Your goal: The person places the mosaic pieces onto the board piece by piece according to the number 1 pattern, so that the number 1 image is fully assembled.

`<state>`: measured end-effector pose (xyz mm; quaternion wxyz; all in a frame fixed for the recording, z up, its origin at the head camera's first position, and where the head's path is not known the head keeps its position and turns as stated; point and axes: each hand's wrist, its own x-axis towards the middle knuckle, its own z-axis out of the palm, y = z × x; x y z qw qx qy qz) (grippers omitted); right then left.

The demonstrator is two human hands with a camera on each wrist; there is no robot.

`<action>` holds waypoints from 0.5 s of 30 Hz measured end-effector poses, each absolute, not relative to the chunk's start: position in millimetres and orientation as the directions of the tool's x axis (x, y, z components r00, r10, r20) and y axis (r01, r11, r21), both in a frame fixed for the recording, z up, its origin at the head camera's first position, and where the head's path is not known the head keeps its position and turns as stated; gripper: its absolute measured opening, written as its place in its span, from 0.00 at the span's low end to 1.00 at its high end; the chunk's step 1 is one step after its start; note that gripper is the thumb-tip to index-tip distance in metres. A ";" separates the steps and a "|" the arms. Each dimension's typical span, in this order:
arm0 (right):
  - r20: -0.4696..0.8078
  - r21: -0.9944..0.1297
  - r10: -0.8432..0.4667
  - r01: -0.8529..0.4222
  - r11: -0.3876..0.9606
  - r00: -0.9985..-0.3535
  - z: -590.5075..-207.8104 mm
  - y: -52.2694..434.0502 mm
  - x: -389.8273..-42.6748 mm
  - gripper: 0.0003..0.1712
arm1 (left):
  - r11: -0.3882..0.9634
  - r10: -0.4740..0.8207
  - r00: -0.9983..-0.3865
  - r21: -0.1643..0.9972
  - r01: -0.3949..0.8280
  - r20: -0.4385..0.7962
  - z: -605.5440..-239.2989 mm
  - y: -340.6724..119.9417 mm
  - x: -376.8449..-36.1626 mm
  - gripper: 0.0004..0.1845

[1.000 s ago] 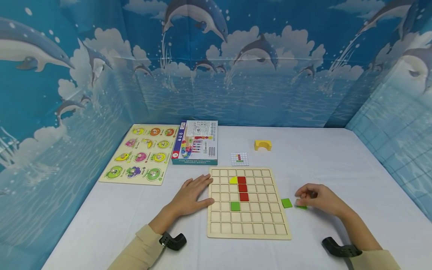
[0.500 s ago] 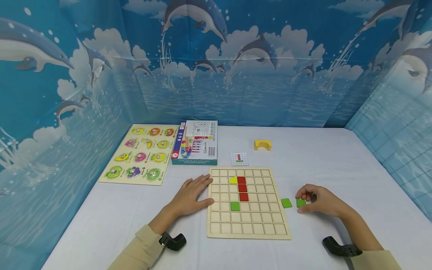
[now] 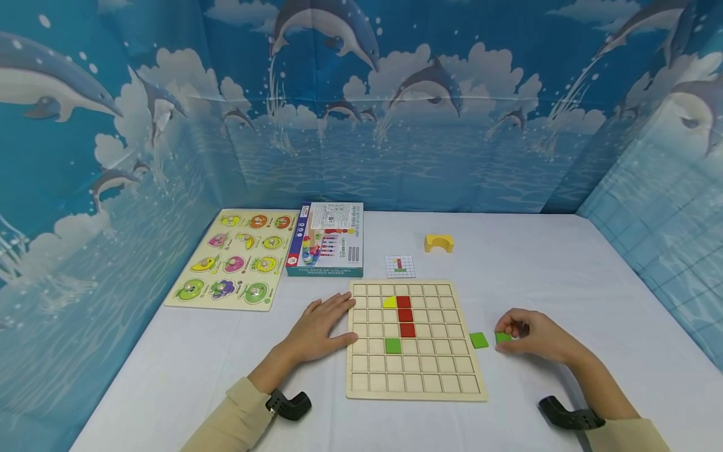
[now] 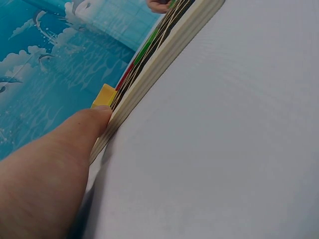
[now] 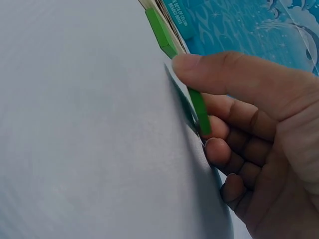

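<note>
Head view: we see the right hand (image 3: 533, 336) with curled fingers (image 3: 506, 326) pinching one flat green square tile (image 3: 503, 338) just off the table (image 3: 565, 276). A second green tile (image 3: 479, 340) lies just left of those fingers. The left hand (image 3: 319, 326) rests flat, fingers straight, against the wooden grid board (image 3: 415, 376), which holds three red squares, one green, one yellow.

Left wrist view: a fingertip touches the board's layered edge.

Right wrist view: thumb and fingers grip the thin tile by its edges.

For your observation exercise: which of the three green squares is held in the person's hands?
The rightmost green square, pinched by the right hand; the others lie free.
</note>
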<state>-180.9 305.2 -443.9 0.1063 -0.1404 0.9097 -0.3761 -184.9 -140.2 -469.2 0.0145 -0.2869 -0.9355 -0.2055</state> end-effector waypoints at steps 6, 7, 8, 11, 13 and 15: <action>-0.049 -0.713 -0.340 -0.206 0.671 -0.939 -442.2 301.5 -179.0 0.17 | 0.749 0.533 -0.834 0.377 0.545 0.145 -467.4 -140.2 -183.7 0.39; -0.041 -0.714 -0.340 -0.210 0.668 -0.940 -442.1 300.6 -178.6 0.17 | 0.751 0.532 -0.835 0.377 0.543 0.143 -467.3 -140.3 -183.6 0.39; -0.033 -0.715 -0.342 -0.216 0.664 -0.939 -442.0 299.8 -178.3 0.16 | 0.752 0.532 -0.835 0.375 0.542 0.141 -467.4 -140.3 -183.6 0.39; -0.009 -0.722 -0.346 -0.233 0.652 -0.938 -441.6 296.5 -177.6 0.16 | 0.755 0.532 -0.835 0.369 0.542 0.139 -467.3 -140.3 -183.7 0.39; 0.002 -0.729 -0.352 -0.242 0.640 -0.936 -441.0 294.2 -177.4 0.15 | 0.754 0.533 -0.835 0.370 0.543 0.139 -467.1 -140.1 -183.8 0.39; 0.007 -0.731 -0.354 -0.247 0.637 -0.935 -440.6 291.2 -177.1 0.16 | 0.752 0.532 -0.835 0.375 0.541 0.138 -466.8 -139.7 -184.1 0.39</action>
